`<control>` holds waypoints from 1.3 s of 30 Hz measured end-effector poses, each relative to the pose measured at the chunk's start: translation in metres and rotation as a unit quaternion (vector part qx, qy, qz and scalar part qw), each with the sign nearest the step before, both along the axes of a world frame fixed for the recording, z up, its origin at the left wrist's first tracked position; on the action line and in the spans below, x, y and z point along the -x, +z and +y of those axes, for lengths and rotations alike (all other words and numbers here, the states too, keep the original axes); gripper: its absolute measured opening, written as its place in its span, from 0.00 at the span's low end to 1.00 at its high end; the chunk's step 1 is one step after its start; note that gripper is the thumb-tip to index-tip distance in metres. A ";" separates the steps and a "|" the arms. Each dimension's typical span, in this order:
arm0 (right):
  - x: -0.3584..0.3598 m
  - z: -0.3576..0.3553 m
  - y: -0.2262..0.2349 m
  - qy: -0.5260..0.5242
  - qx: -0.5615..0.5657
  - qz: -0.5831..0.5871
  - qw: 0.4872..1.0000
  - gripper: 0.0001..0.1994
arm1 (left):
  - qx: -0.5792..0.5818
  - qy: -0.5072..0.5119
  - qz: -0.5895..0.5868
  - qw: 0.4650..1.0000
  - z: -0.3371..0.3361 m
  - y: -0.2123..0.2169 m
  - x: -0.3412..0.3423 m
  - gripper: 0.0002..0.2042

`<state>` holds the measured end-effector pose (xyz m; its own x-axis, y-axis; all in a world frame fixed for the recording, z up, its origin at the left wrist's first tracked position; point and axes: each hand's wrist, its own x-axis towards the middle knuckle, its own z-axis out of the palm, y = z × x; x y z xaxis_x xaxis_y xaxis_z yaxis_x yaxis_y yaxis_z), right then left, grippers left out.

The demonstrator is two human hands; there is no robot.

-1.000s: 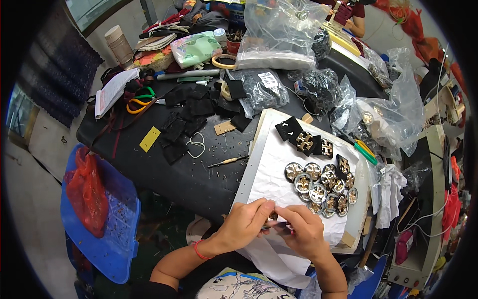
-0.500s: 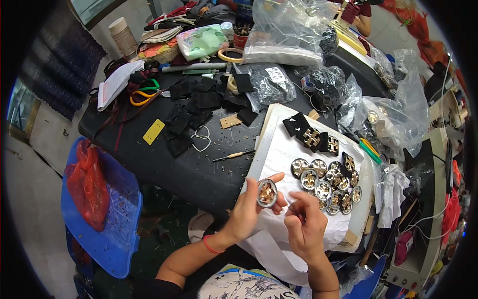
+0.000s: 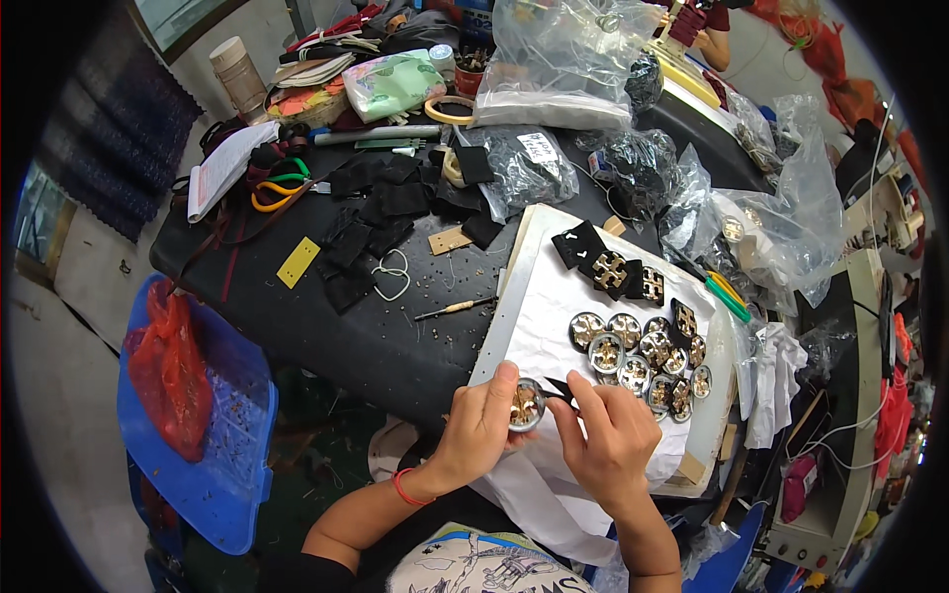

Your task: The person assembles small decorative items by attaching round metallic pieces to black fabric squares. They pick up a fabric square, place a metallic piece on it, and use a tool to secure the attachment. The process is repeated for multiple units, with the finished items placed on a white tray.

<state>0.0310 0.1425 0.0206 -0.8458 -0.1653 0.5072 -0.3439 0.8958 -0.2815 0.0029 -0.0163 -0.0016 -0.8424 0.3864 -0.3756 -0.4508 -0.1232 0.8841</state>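
Note:
My left hand is closed around the edge of a round silver-rimmed metal ornament with a gold-coloured inside, its thumb along the rim. Close beside it, my right hand pinches a small dark two-pronged tool that looks like tweezers, its tips at the ornament's right edge. Fingers partly hide the tool. Just beyond my right hand, several similar round ornaments lie clustered on white paper. Square black pieces with gold cross-like ornaments lie farther up the paper.
A white board lies under the paper on a black table. Black fabric squares, a thin awl-like tool and a yellow plate lie to the left. Green-and-orange-handled scissors rest at right. A blue scoop-shaped bin stands left.
My right hand has come in from the right, and the dark prongs now show at the ornament. My left hand has turned slightly and dropped a little with the ornament.

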 end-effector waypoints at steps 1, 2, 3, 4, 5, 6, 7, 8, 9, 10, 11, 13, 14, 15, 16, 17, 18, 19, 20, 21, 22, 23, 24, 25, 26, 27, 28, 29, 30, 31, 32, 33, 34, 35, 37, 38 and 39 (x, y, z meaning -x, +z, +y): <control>0.000 0.004 -0.003 0.017 0.038 -0.003 0.999 0.16 | -0.054 -0.020 -0.079 0.995 -0.004 0.000 0.004 0.28; -0.001 0.008 -0.006 0.034 0.076 -0.007 0.997 0.16 | -0.106 -0.040 -0.157 0.981 -0.006 0.000 0.006 0.27; -0.002 0.011 -0.009 0.046 0.107 -0.020 0.993 0.16 | -0.118 -0.055 -0.195 0.972 -0.007 0.003 0.008 0.27; -0.003 0.012 -0.011 0.058 0.137 -0.035 0.988 0.16 | -0.131 -0.070 -0.235 0.961 -0.007 0.005 0.008 0.27; -0.002 0.012 -0.009 0.069 0.167 -0.050 0.982 0.16 | -0.144 -0.084 -0.275 0.947 -0.008 0.006 0.009 0.26; -0.002 0.013 -0.006 0.046 0.162 -0.041 0.985 0.17 | -0.116 -0.105 -0.239 0.958 -0.011 0.002 0.010 0.27; -0.004 0.017 0.000 0.062 0.111 -0.034 0.991 0.17 | -0.087 -0.118 -0.193 0.970 -0.013 0.002 0.011 0.28; -0.006 0.021 0.010 0.078 0.059 -0.027 0.995 0.17 | -0.057 -0.130 -0.146 0.979 -0.014 0.003 0.013 0.29; -0.008 0.022 0.015 0.092 0.009 -0.021 0.995 0.17 | -0.026 -0.142 -0.102 0.984 -0.015 0.004 0.014 0.29; -0.008 0.022 0.016 0.106 -0.042 -0.028 0.993 0.17 | 0.001 -0.142 -0.081 0.987 -0.015 0.008 0.015 0.30; -0.008 0.022 0.017 0.114 -0.051 -0.039 0.991 0.16 | 0.028 -0.140 -0.059 0.988 -0.015 0.013 0.015 0.30; -0.007 0.021 0.018 0.131 -0.068 -0.060 0.987 0.15 | 0.059 -0.144 -0.031 0.987 -0.015 0.016 0.015 0.30; -0.006 0.021 0.014 0.134 -0.062 -0.055 0.988 0.15 | 0.063 -0.149 -0.025 0.987 -0.015 0.015 0.016 0.30; -0.007 0.022 0.008 0.137 -0.056 -0.049 0.988 0.14 | 0.067 -0.154 -0.018 0.986 -0.015 0.015 0.016 0.30; -0.007 0.023 0.004 0.137 -0.052 -0.041 0.988 0.14 | 0.065 -0.140 -0.012 0.988 -0.014 0.017 0.016 0.30; -0.008 0.025 -0.001 0.135 -0.036 -0.067 0.988 0.14 | 0.062 -0.126 -0.006 0.990 -0.012 0.018 0.014 0.31; -0.010 0.027 -0.006 0.132 -0.021 -0.093 0.987 0.14 | 0.059 -0.112 0.001 0.992 -0.011 0.019 0.013 0.31; -0.011 0.027 -0.007 0.133 -0.004 -0.122 0.983 0.15 | 0.059 -0.115 0.005 0.992 -0.013 0.017 0.013 0.31; -0.012 0.027 -0.003 0.145 0.062 -0.171 0.973 0.16 | 0.059 -0.118 0.008 0.991 -0.014 0.015 0.013 0.31; -0.011 0.024 0.004 0.137 0.113 -0.158 0.971 0.16 | 0.058 -0.122 0.012 0.991 -0.015 0.013 0.014 0.31; -0.006 0.013 0.016 0.128 0.164 -0.147 0.967 0.16 | 0.053 -0.130 0.002 0.990 -0.016 0.012 0.013 0.31; -0.002 0.006 0.023 0.119 0.213 -0.133 0.961 0.16 | 0.047 -0.138 -0.004 0.989 -0.017 0.013 0.015 0.31; -0.002 0.005 0.022 0.148 0.185 -0.188 0.953 0.17 | 0.041 -0.145 -0.010 0.988 -0.017 0.013 0.016 0.31; -0.001 0.004 0.020 0.161 0.165 -0.168 0.958 0.18 | 0.035 -0.141 -0.018 0.989 -0.018 0.015 0.016 0.31; 0.000 0.004 0.015 0.176 0.144 -0.148 0.962 0.18 | 0.029 -0.135 -0.027 0.990 -0.018 0.016 0.015 0.31; 0.000 0.004 0.010 0.190 0.124 -0.128 0.965 0.19 | 0.023 -0.128 -0.035 0.991 -0.018 0.017 0.015 0.31; -0.001 0.003 0.003 0.184 0.155 -0.117 0.964 0.21 | 0.025 -0.143 -0.025 0.989 -0.019 0.015 0.015 0.31; -0.003 0.002 0.001 0.175 0.177 -0.125 0.961 0.19 | 0.016 -0.137 -0.005 0.990 -0.017 0.016 0.015 0.31; -0.004 0.001 0.000 0.165 0.198 -0.134 0.957 0.16 | -0.008 -0.159 -0.019 0.987 -0.019 0.015 0.016 0.31; -0.004 0.001 0.002 0.151 0.213 -0.142 0.955 0.14 | -0.038 -0.186 -0.029 0.981 -0.020 0.012 0.019 0.31; -0.002 -0.003 0.012 0.159 0.297 -0.190 0.922 0.15 | -0.095 -0.215 -0.078 0.969 -0.024 0.008 0.021 0.28; 0.001 -0.006 0.012 0.186 0.299 -0.189 0.917 0.15 | -0.151 -0.244 -0.127 0.950 -0.029 0.002 0.024 0.26; 0.001 -0.008 0.012 0.209 0.303 -0.186 0.911 0.16 | -0.205 -0.275 -0.175 0.923 -0.032 0.000 0.025 0.23; 0.002 -0.010 0.012 0.230 0.307 -0.183 0.905 0.17 | -0.113 -0.217 -0.029 0.969 -0.035 0.002 0.027 0.20; 0.005 -0.013 0.014 0.218 0.347 -0.168 0.896 0.14 | 0.076 -0.086 0.263 0.958 -0.042 0.009 0.037 0.15; 0.001 -0.009 0.009 0.198 0.409 -0.197 0.869 0.14 | 0.280 0.023 0.493 0.823 -0.054 0.015 0.064 0.11; -0.001 -0.005 0.006 0.175 0.470 -0.225 0.836 0.13 | 0.428 0.116 0.490 0.750 -0.071 0.011 0.094 0.11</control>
<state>0.0325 0.1373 0.0264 -0.9692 -0.1497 0.1955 -0.2081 0.0740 -0.9753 -0.0906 -0.0871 0.0092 -0.8831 0.1568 0.4421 0.4140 0.7038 0.5773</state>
